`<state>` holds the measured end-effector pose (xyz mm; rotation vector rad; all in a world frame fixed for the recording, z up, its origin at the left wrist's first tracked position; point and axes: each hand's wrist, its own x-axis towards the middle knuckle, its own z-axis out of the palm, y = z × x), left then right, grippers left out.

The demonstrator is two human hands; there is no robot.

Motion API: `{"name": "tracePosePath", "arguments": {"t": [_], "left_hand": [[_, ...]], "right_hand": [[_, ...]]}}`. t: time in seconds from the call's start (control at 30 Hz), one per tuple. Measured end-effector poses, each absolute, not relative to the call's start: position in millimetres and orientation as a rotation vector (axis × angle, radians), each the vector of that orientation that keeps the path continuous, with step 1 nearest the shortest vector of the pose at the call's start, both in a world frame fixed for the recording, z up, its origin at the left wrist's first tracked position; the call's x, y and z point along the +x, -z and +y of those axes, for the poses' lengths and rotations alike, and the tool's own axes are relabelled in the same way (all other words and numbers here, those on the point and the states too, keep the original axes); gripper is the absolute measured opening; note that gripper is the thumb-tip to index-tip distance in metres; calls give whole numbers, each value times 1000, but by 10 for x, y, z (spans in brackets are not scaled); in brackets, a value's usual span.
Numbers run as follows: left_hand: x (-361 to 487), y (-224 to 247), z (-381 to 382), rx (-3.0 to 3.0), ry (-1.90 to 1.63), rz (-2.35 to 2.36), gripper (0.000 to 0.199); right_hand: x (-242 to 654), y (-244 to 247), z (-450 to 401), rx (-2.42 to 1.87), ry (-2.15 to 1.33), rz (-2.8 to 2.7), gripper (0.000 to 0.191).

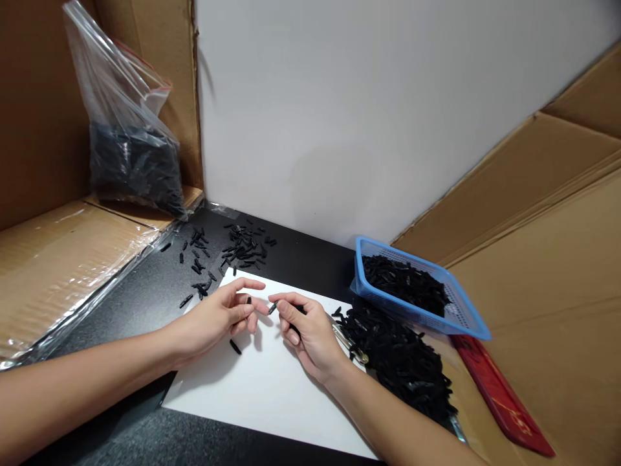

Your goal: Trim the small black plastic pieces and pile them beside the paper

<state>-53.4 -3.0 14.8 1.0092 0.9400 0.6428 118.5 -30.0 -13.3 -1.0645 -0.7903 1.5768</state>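
My left hand (233,309) is over a white sheet (272,395), index finger stretched out. A small black oblong piece (249,300) shows between its thumb and fingers. Facing it, my right hand (310,333) pinches another small black piece (273,308) between thumb and index finger, its tip close to my left fingers. More black pieces (297,329) are partly hidden in the curl of my right hand. One loose black piece (235,347) lies on the sheet below my left hand.
Black pieces (245,246) are scattered on the dark table beyond the sheet. On the right are a black heap (407,362), a blue basket (468,304) of pieces, a metal tool (359,355) and a red flat object (504,395). A filled plastic bag (136,162) stands on cardboard, back left.
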Motion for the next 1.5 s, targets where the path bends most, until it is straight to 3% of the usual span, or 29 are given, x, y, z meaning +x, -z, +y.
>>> {"name": "tracePosePath", "arguments": {"t": [0.3, 0.5, 0.67, 1.23, 1.33, 1.43, 1.5], "left_hand": [[-538, -179, -35, 1065, -555, 846, 22], [-541, -180, -33, 1184, -478, 840, 29], [-538, -190, -31, 1222, -408, 858, 31], [-544, -178, -39, 1392, -285, 828, 34], [-539, -208, -31, 1388, -314, 804, 27], [-540, -235, -27, 1336, -386, 789, 7], [-547, -226, -20, 1301, -452, 809, 23]], "right_hand": [[1190, 136, -309, -1033, -1593, -801, 28], [1188, 103, -317, -969, -1631, -774, 24], [1187, 84, -318, -900, -1668, -747, 37], [1136, 75, -351, -981, -1649, -933, 27], [1155, 78, -341, -986, -1685, -904, 27], [1176, 90, -325, -1000, -1703, -836, 27], [1187, 98, -315, -1005, -1690, -799, 28]]}}
